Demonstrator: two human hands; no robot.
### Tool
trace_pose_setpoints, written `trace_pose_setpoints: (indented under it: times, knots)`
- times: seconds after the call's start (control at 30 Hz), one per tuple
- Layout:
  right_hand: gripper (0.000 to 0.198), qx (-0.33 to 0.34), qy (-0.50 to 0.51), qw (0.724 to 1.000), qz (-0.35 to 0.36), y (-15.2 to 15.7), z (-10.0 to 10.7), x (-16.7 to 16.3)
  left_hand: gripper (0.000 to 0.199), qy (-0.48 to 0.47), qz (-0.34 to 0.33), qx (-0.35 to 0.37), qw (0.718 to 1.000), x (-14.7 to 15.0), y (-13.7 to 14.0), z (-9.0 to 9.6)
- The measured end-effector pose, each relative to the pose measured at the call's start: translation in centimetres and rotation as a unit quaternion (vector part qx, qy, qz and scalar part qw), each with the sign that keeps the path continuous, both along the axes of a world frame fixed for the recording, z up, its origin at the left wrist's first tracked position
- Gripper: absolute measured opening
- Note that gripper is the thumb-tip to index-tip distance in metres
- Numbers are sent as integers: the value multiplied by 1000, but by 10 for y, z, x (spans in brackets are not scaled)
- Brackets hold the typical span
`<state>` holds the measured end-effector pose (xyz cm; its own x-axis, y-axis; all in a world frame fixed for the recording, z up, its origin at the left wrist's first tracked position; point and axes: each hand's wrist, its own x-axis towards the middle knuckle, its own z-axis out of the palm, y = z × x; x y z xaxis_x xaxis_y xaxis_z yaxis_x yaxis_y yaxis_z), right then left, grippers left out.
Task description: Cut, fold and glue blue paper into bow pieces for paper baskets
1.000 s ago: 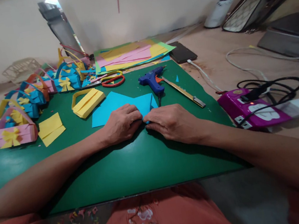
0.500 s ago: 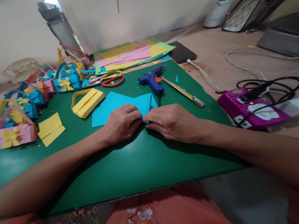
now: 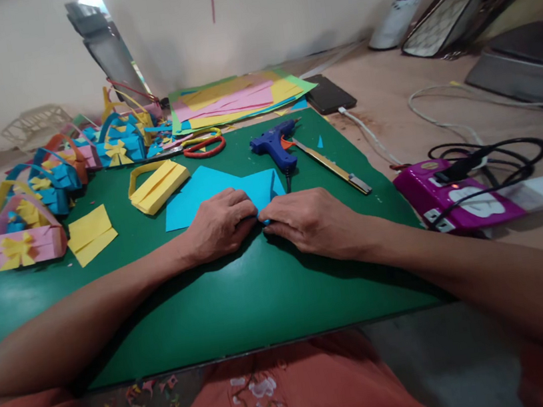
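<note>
Both hands meet at the near edge of a blue sheet of paper (image 3: pixel 203 189) on the green mat (image 3: pixel 214 299). My right hand (image 3: pixel 312 221) pinches a folded bit of the paper between thumb and forefinger. Against it, my left hand (image 3: pixel 226 223) has its fingers curled and pressed on the same paper; its fingertips are partly hidden. A raised fold of the sheet shows just beyond the fingers. Left of the sheet lie a yellow folded paper basket (image 3: pixel 161 189) and a creased yellow paper square (image 3: pixel 91 234).
Beyond my hands lie a blue glue gun (image 3: pixel 273 146), a box cutter (image 3: pixel 334 167) and scissors (image 3: pixel 203 147). Several finished paper baskets (image 3: pixel 27 244) stand at the left. Coloured sheets (image 3: pixel 241 100) and a phone (image 3: pixel 331 94) are at the back. A purple power strip (image 3: pixel 457 194) with cables sits right.
Hardly anything differs. Both hands keep the same hold on the blue paper, and the whole view has shifted very slightly.
</note>
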<state>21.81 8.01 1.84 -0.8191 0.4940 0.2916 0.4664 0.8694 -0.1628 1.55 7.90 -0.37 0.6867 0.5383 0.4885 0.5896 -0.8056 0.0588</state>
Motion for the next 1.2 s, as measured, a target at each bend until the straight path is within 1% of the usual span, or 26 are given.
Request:
trace_pose_setpoints:
  times: [0.53,0.77,0.9,1.2]
  knots:
    - [19,6,-5,1000,2,0,0,0,23,5,5,-1,1000,0,0,0]
    - [21,24,-4,1000,7,-1,0,1,27,0,7,-4,1000,1,-1,0]
    - [24,21,-8,1000,11,0,0,2,32,-9,5,-1,1000,1,-3,1]
    - [19,18,-15,1000,-1,-2,2,0,30,0,9,-6,1000,1,-3,2]
